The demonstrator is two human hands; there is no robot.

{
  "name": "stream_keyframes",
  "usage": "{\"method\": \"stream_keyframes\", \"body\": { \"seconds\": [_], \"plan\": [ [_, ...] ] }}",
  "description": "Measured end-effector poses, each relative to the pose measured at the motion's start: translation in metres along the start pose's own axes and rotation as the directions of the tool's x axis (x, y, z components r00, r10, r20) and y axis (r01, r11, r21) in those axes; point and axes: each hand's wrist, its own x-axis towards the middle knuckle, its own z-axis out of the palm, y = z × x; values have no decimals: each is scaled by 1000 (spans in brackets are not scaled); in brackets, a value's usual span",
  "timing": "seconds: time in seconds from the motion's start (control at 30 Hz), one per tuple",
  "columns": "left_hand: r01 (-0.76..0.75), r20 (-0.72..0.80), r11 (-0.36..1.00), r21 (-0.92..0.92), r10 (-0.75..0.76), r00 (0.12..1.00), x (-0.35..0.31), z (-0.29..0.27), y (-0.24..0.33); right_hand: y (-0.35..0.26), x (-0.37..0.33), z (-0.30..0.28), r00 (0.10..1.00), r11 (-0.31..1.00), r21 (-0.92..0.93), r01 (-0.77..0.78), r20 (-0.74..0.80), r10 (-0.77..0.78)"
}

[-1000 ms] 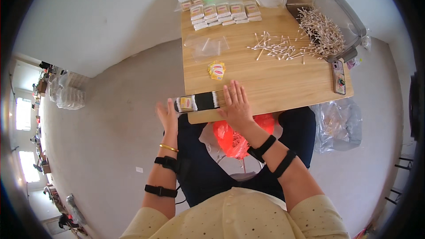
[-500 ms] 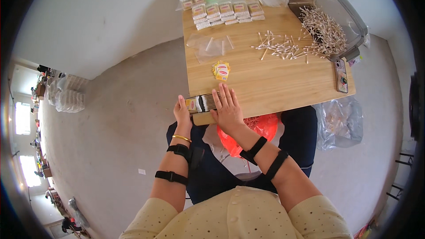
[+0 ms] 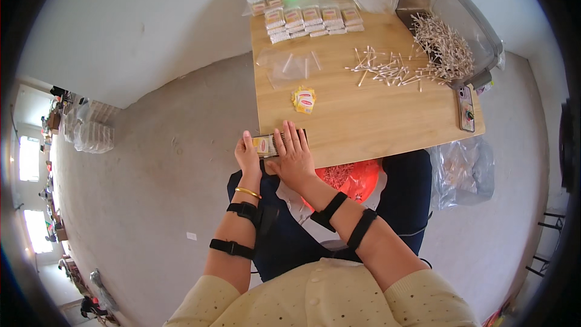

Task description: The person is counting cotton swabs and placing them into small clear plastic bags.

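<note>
At the table's near left corner, a clear packet of cotton swabs [image 3: 262,144] with a yellow-and-white card showing lies in a narrow row. My left hand [image 3: 247,156] grips its left end, thumb uppermost. Over the right part of the row rests my right hand [image 3: 295,158], palm down with fingers stretched, hiding much of it; a dark edge shows just past the fingertips. A small pile of yellow-and-white cards [image 3: 304,100] lies a little beyond my hands.
Finished-looking swab packs [image 3: 311,17] stand stacked at the back. Loose swabs [image 3: 387,68] spill from a tipped grey bin [image 3: 455,9]. A phone [image 3: 466,109] lies at the right edge, clear bags [image 3: 290,69] at left. A red bag [image 3: 357,180] sits below the table [image 3: 363,121].
My right hand has slid left along the row toward my left hand, covering swabs and a dark band that showed before. My left hand has stayed about where it was.
</note>
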Motion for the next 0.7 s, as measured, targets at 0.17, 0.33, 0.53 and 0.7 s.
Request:
{"method": "stream_keyframes", "body": {
  "seconds": [0.17, 0.33, 0.53, 0.7],
  "plan": [
    [201, 165, 959, 198, -235, 958, -6, -16, 45, 24, -13, -20, 992, 989, -93, -116, 43, 121],
    [-138, 109, 912, 385, 103, 989, 20, -41, 13, 13, -6, -10, 999, 988, -149, -33, 17, 36],
    [-308, 158, 839, 448, 265, 951, 18, -29, 0, -17, 3, -3, 991, 985, -174, -22, 128, 44],
    [-250, 143, 899, 359, 212, 967, 24, -38, -10, -24, 5, 3, 997, 988, -154, 7, 75, 4]
  ]
}}
